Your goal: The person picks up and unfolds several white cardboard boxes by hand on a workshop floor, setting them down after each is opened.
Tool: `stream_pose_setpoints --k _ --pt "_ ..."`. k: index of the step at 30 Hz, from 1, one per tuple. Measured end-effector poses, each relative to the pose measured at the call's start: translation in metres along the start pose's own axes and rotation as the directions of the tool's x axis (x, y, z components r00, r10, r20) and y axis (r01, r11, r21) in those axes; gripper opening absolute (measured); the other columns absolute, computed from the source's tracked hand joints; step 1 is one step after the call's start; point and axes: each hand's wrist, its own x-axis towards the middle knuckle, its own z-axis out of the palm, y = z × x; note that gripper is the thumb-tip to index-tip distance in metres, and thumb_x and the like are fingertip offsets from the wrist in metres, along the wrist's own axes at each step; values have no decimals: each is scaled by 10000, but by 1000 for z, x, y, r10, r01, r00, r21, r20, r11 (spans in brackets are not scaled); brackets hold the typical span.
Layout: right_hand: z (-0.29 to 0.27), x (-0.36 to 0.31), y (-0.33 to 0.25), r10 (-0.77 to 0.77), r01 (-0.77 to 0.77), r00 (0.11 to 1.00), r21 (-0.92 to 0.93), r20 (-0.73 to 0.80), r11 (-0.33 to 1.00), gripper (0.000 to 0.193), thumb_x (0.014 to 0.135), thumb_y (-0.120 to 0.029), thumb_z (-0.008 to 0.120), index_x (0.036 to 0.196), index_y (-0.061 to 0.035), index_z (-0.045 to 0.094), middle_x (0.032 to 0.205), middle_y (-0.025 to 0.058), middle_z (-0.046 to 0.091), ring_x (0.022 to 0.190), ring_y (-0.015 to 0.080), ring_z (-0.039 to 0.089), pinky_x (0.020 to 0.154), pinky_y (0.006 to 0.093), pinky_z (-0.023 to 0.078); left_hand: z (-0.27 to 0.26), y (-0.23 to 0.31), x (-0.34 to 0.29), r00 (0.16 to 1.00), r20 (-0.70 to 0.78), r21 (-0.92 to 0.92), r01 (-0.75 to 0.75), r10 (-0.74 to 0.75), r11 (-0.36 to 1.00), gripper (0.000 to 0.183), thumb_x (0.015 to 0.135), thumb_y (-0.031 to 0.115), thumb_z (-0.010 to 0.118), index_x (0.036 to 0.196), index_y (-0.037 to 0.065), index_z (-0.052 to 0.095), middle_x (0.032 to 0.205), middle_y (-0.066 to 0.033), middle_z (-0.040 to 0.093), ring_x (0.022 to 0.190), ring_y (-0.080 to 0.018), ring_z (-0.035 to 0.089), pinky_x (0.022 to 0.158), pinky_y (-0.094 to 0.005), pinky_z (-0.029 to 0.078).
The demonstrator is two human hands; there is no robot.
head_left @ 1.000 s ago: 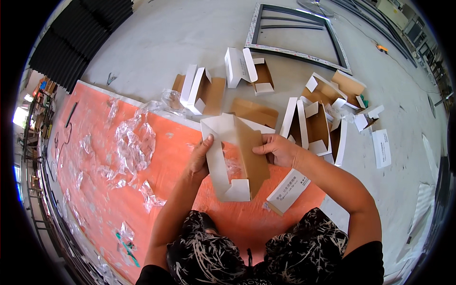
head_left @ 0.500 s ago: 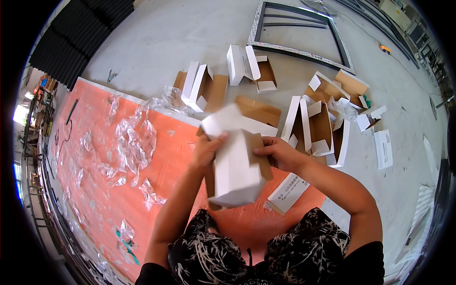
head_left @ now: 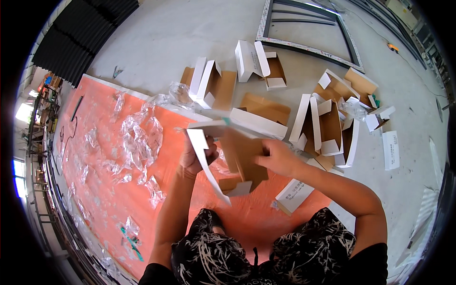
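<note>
A cardboard box [head_left: 244, 154], white outside and brown inside, hangs opened between my two hands above the orange sheet. My left hand [head_left: 194, 156] is closed on its white flap side, with the fingers partly behind the cardboard. At the brown panel on the other side, my right hand [head_left: 279, 156] grips the edge with bent fingers. The box's inside faces up, and its upper part is smeared by motion. Just beyond it on the floor lies another opened box [head_left: 260, 123]. A closed white box [head_left: 295, 195] with printing rests near my right forearm.
Opened boxes [head_left: 216, 85] lie ahead, with several more [head_left: 327, 126] at the right. Crumpled clear plastic wrap [head_left: 137, 137] litters the orange sheet [head_left: 104, 185]. A dark frame [head_left: 308, 51] lies on the grey floor at the back. Black ribbed panels [head_left: 71, 38] stand far left.
The box in my hands has turned from its white outside to its brown inside and spread apart. My left hand has shifted slightly left; the view has moved a little.
</note>
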Motion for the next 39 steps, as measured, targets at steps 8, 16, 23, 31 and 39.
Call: stream_pose_setpoints --k 8,16,23,31,39 --pt "11 19 -33 -693 201 715 -922 -93 331 608 760 -219 650 1314 -57 459 1146 115 530 938 269 554 677 359 478 27 -35 10 937 -122 248 347 -326 904 696 719 836 382 957 204 552 583 44 381 437 -92 295 409 -240 214" --pt "3 21 -9 -787 317 605 -871 -120 376 509 747 -141 597 1224 9 500 988 146 610 795 291 601 611 408 482 57 -35 15 914 -388 345 265 -120 900 647 786 802 330 697 175 459 516 51 255 397 -83 243 396 -225 191" --pt "-12 20 -23 -9 -92 990 706 138 702 282 932 -195 566 1096 33 590 964 108 664 856 217 665 783 363 537 31 -56 19 767 -228 913 -45 600 405 336 983 314 478 1086 -2 527 888 -34 566 823 -87 519 768 -235 439" --pt "-12 18 -19 91 -223 973 773 211 595 317 917 -194 574 1167 0 556 1051 100 636 920 207 638 852 350 514 38 -6 14 914 -198 908 36 353 417 554 791 267 750 1162 -45 481 1062 -138 575 943 -192 581 794 -323 504" --pt "32 15 33 -14 -6 991 150 132 989 731 670 -260 806 1269 8 485 1221 150 565 1083 269 557 956 374 416 10 32 -9 544 -237 966 42 805 256 377 781 201 768 999 -31 564 898 -84 622 781 -137 597 676 -260 502"
